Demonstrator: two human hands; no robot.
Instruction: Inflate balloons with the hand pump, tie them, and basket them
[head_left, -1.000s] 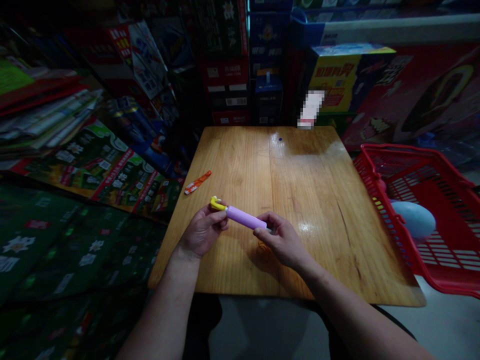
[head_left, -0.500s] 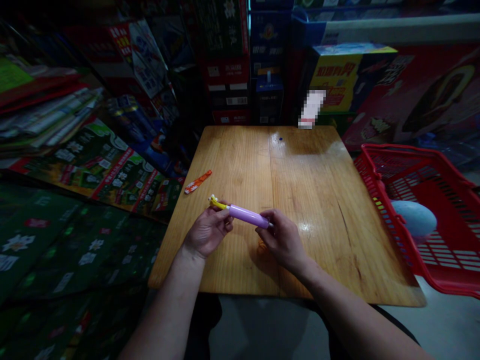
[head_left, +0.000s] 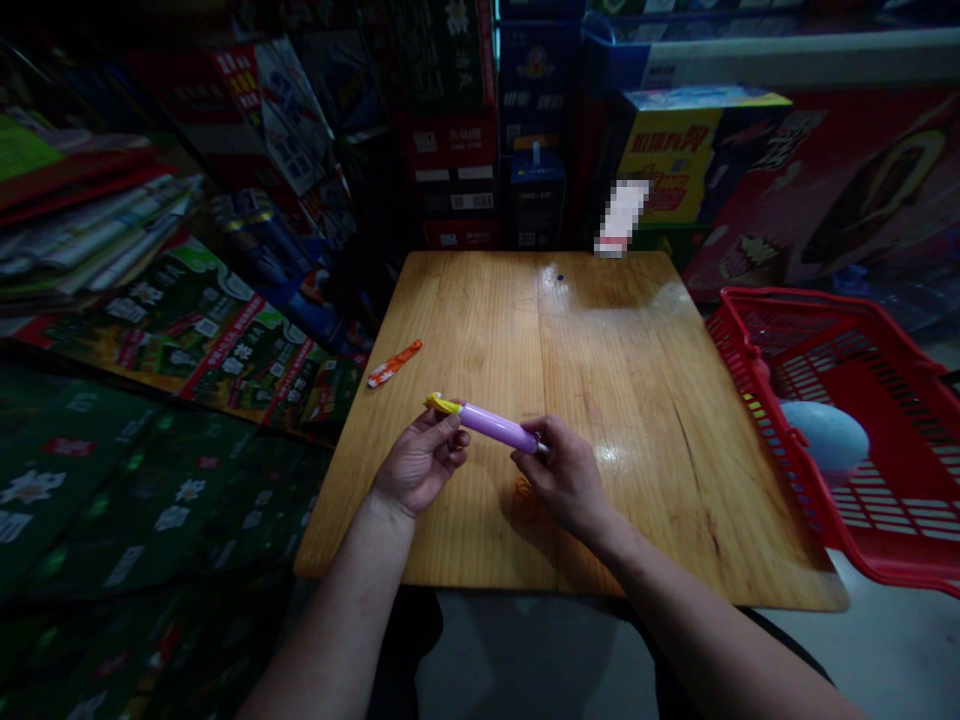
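A purple pen-like tube [head_left: 496, 427] with a yellow tip is held level above the wooden table [head_left: 600, 340], near its front edge. My left hand [head_left: 418, 465] pinches the tube's yellow end. My right hand [head_left: 564, 478] grips the opposite end with closed fingers, hiding that end. A small orange wrapper [head_left: 394, 363] lies on the table to the left, beyond my left hand.
A red plastic basket [head_left: 847, 350] stands at the table's right, holding a pale blue rounded object [head_left: 825, 436]. Stacks of printed boxes and packages crowd the left side and the back. A yellow box [head_left: 675, 150] sits behind the table's far right corner.
Both hands stay on the tube; the yellow tip has turned slightly and the tube has shifted a little to the right.
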